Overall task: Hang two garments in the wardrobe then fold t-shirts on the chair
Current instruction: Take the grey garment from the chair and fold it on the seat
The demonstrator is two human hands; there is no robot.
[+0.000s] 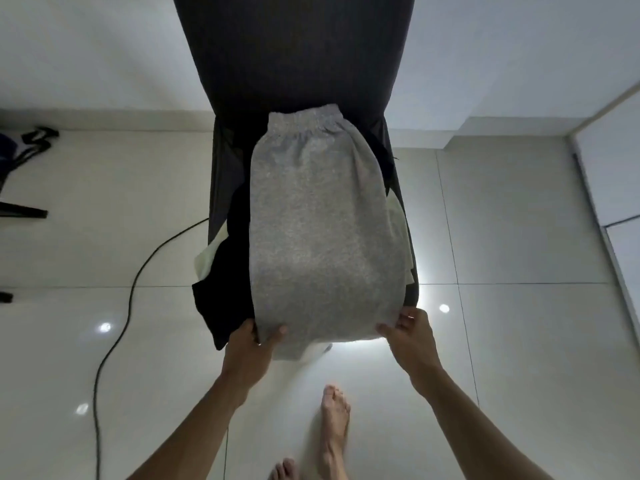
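Observation:
A grey knit garment [322, 223] with an elastic band at its far end lies lengthwise on the seat of a dark chair [294, 53]. My left hand [251, 344] pinches its near left corner, thumb on top. At the near right corner my right hand [412, 336] grips the hem. Under the grey piece lie a black garment [225, 292] that hangs off the seat's left front and a pale cream garment [207, 259] that peeks out on both sides.
Glossy white floor tiles surround the chair. A black cable [138, 271] snakes across the floor on the left. Dark furniture legs and a strap [31, 140] are at the far left. A white cabinet [616, 168] stands on the right. My bare feet [332, 420] are below the chair.

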